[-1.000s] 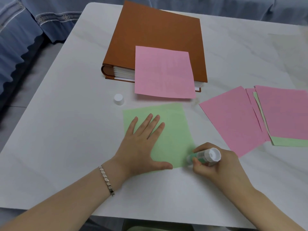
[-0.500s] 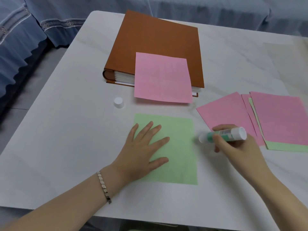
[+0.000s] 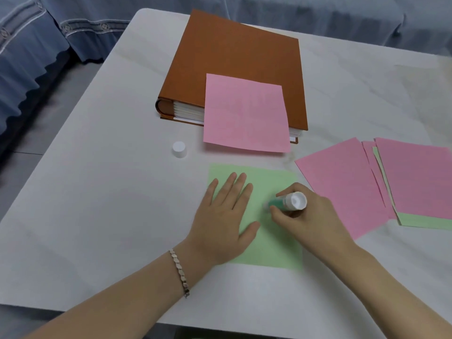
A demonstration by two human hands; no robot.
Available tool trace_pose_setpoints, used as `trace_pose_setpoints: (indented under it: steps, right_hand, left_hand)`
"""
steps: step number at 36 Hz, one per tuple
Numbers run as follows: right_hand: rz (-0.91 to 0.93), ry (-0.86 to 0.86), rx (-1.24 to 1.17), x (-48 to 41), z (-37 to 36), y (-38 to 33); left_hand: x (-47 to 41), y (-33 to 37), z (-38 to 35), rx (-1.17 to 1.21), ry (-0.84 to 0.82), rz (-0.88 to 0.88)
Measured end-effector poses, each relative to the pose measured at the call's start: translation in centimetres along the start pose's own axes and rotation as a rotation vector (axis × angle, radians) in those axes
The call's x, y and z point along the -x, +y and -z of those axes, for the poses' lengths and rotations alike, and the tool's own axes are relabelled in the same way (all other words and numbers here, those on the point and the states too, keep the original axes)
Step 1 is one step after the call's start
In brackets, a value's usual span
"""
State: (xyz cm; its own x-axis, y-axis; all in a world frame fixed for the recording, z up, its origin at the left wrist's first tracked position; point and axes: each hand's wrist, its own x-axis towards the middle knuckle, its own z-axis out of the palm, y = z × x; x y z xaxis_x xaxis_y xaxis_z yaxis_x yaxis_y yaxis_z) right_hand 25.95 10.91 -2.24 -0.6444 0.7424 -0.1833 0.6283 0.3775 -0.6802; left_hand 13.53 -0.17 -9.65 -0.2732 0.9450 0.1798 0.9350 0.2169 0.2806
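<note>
A green paper sheet (image 3: pixel 271 248) lies flat on the white table (image 3: pixel 97 216). My left hand (image 3: pixel 225 216) rests on its left part, palm down with fingers straight. My right hand (image 3: pixel 310 218) grips a green-and-white glue stick (image 3: pixel 288 203), whose tip points down-left onto the middle of the green sheet. The stick's white cap (image 3: pixel 179 149) stands on the table, up and left of the sheet.
A brown binder (image 3: pixel 234 67) lies at the back with a pink sheet (image 3: pixel 245 113) hanging over its front edge. More pink sheets (image 3: pixel 342 187) and a pink-and-green stack (image 3: pixel 420 182) lie at right. Blue fabric (image 3: pixel 29 57) hangs beyond the table's left edge.
My right hand has carried the glue stick from the sheet's lower right corner, out past its right edge, and back onto the sheet's middle. My left hand stays on the sheet.
</note>
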Motion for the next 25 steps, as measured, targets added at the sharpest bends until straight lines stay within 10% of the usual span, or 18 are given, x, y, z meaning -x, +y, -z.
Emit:
trace_pose_setpoints:
  steps: [25]
  right_hand:
    - [0.046,0.177,-0.103,-3.0,1.6,0.4]
  left_hand:
    - [0.8,-0.8,0.5,-0.025,-0.08,-0.121]
